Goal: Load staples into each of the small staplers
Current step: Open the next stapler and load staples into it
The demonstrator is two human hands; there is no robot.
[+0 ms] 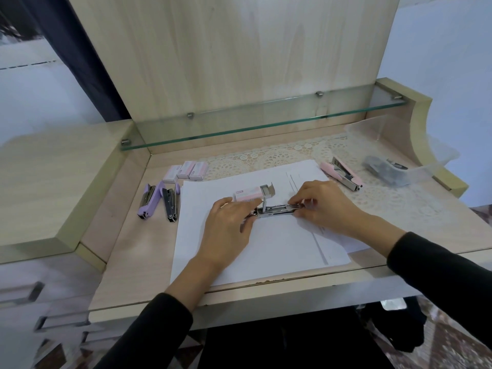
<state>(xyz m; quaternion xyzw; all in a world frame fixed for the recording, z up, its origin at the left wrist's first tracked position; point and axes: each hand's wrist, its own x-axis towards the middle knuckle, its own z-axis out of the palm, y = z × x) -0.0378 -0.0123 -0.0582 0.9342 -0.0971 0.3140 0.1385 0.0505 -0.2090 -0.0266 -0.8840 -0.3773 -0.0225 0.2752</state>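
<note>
While both hands work over the middle of the wooden desk (127,262), the job sits on the sheets of white paper (266,251) spread there. The left hand (229,225) curls round the hinge end of the opened stapler (277,211), pinning it flat. The right hand (319,203) pinches the other end of its bare metal rail; I cannot tell whether a strip of staples lies under those fingertips. From where I stand, the thing to get right is a level, steady rail under the left hand while the right seats the strip legs-down and square in the channel, then a gentle close. Two purple staplers (146,201) wait well off to the left, a pink stapler (342,173) to the right. The pink staple box (249,195) lies flap-open just behind the work, handy.
</note>
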